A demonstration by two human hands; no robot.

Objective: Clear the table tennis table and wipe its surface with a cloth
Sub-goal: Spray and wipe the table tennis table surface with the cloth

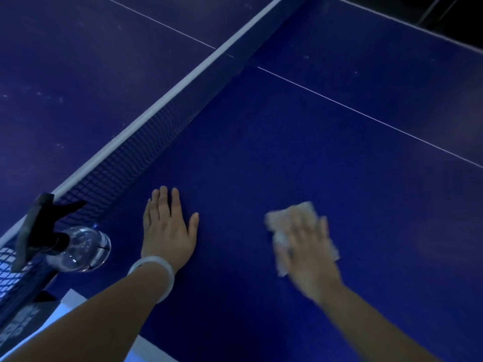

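Observation:
The blue table tennis table (326, 152) fills the view. My right hand (308, 252) lies flat on a pale cloth (292, 218) and presses it onto the surface; hand and cloth are blurred. My left hand (167, 226) rests palm down on the table with straight fingers, close to the net, and holds nothing. A pale bangle circles the left wrist.
The net (156, 131) with its white top band runs diagonally from lower left to the top. A clear spray bottle (78, 246) with a black trigger head stands by the net at the left. The net post clamp (18, 317) is at the table's near edge.

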